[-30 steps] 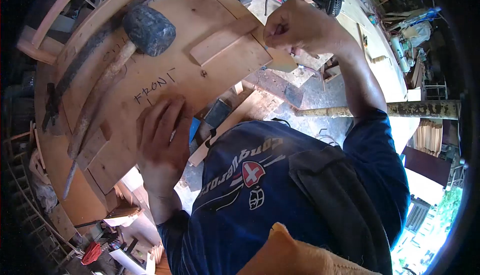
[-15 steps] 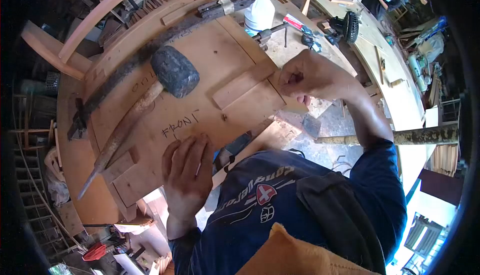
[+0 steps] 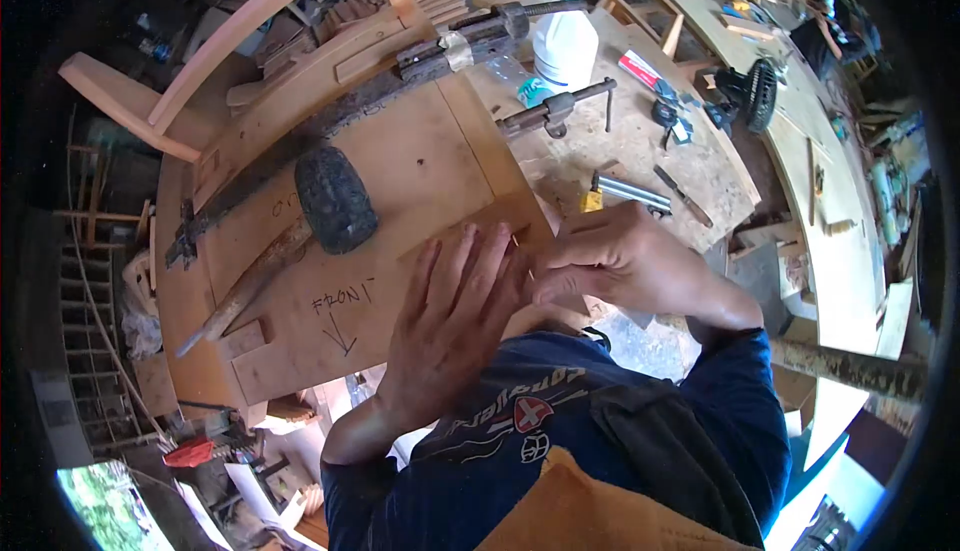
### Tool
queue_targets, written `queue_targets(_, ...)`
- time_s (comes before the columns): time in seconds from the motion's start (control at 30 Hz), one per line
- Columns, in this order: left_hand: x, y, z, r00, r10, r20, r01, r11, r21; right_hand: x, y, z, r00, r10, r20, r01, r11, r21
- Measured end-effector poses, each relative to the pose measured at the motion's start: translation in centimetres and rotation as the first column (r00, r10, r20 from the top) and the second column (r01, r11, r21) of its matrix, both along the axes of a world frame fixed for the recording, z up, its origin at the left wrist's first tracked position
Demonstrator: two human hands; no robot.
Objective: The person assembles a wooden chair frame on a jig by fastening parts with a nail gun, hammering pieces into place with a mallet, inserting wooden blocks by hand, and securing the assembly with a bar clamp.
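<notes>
Spreads left hand (image 3: 440,316) open over the strip (image 3: 487,218) on the board (image 3: 400,151), likely to steady it; bunches right hand (image 3: 615,261) beside the left thumb, too tight to tell what, if anything, between. Leftmost, has mallet (image 3: 337,201) lying across the board, perhaps within reach but clear of the strip. Seems to brace the board's far side with bar clamp (image 3: 425,59). Rightward, has jug (image 3: 566,51) standing by a second clamp (image 3: 558,116), contents not readable.

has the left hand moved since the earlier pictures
Yes, the left hand has moved rightward, from just below the FRONT lettering to beyond its right end.
</notes>
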State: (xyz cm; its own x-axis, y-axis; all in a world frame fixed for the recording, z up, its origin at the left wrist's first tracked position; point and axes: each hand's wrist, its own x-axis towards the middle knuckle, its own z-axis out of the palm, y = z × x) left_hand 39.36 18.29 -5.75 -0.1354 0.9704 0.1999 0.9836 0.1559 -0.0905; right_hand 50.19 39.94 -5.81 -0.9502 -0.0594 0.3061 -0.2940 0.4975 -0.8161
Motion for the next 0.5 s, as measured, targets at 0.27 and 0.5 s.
queue_targets(0.27,-0.8,0.8,-0.2,0.998,0.044,0.042,-0.038,0.99,-0.136,-2.5,2.6,-1.7,0.967,0.208,-0.144,-0.209,0.978,0.012)
queue_targets(0.5,-0.7,1.2,-0.8,0.991,0.082,0.102,-0.076,0.995,-0.061,-2.6,2.9,-1.5,0.993,0.116,0.029,-0.113,0.99,-0.083)
